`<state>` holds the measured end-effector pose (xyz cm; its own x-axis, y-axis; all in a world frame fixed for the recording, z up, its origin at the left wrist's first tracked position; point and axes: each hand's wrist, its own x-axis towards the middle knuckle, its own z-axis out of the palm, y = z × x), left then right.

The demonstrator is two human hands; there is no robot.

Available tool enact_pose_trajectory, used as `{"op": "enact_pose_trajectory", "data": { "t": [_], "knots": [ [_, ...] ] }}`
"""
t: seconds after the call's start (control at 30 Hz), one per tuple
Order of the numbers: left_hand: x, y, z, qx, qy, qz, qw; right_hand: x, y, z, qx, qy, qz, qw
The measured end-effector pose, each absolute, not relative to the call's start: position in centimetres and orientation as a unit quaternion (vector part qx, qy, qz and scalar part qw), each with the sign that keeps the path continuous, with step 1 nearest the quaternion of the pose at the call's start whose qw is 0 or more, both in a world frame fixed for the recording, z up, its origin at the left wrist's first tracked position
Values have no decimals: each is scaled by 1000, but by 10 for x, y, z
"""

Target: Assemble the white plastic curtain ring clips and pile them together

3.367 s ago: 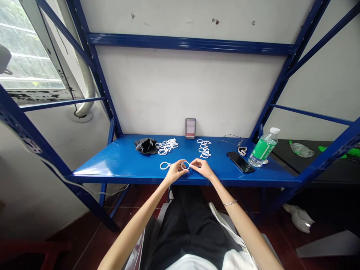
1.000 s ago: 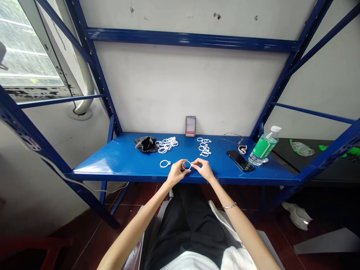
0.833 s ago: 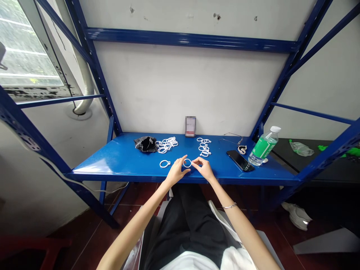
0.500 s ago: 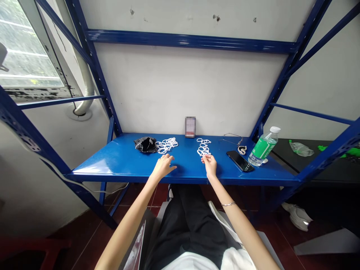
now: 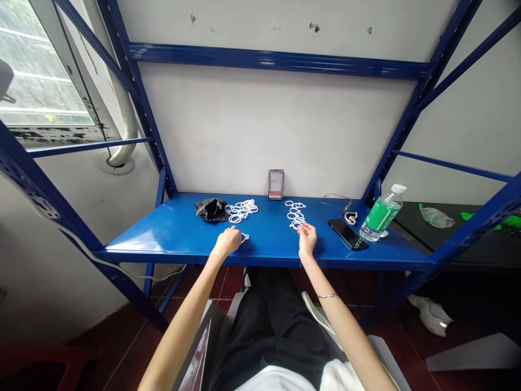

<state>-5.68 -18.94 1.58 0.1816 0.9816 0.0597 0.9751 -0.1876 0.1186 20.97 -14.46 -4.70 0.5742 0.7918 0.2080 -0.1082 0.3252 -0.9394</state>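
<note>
Quick count off my blue shelf, going from the one small card at the back. There are two bunches of white rings: the left bunch and the right bunch, one on each side of the card. Both are too tangled to count ring by ring. One loose ring sits nearer me, left of the card. One black bag is further left. One phone and one bottle are off to the card's right. Two hands: my left hand and right hand.

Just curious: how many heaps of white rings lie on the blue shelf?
2: left heap beside the black bag, right heap at the right hand. A loose ring, partly hidden, lies under the left hand.
</note>
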Motion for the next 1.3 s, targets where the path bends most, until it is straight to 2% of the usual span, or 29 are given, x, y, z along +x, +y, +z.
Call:
{"op": "enact_pose_trajectory", "data": {
  "t": [0.13,0.33,0.53,0.7,1.3],
  "knots": [
    [-50,-183,9,800,571,170,77,209,-148,-44,-471,-423,316,707],
    [-24,-179,-4,817,437,325,190,204,-157,-35,-410,-583,371,595],
    [-3,-181,-18,825,391,361,190,197,-163,-30,-381,-681,375,500],
    [1,-184,-20,843,364,353,180,196,-165,-29,-373,-727,354,455],
    [9,-183,-38,833,417,350,102,196,-169,-29,-328,-719,383,478]
  ]
}}
